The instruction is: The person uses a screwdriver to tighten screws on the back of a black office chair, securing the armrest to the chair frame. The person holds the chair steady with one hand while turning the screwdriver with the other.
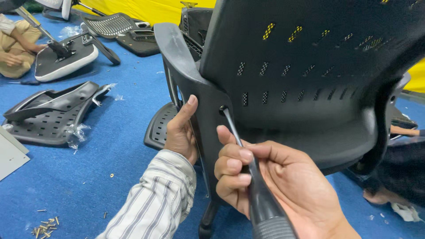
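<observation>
A black plastic office chair stands close in front of me, its perforated back filling the upper right. My left hand grips the chair's black armrest post from the left, thumb pointing up. My right hand is closed around the black handle of a screwdriver. Its metal shaft runs up and left, and the tip sits in a hole on the side of the chair's frame.
Blue carpet covers the floor. Black chair parts lie at left and behind, a white-rimmed seat base too. Loose screws lie at the bottom left. Another person sits at the far left. A yellow sheet hangs behind.
</observation>
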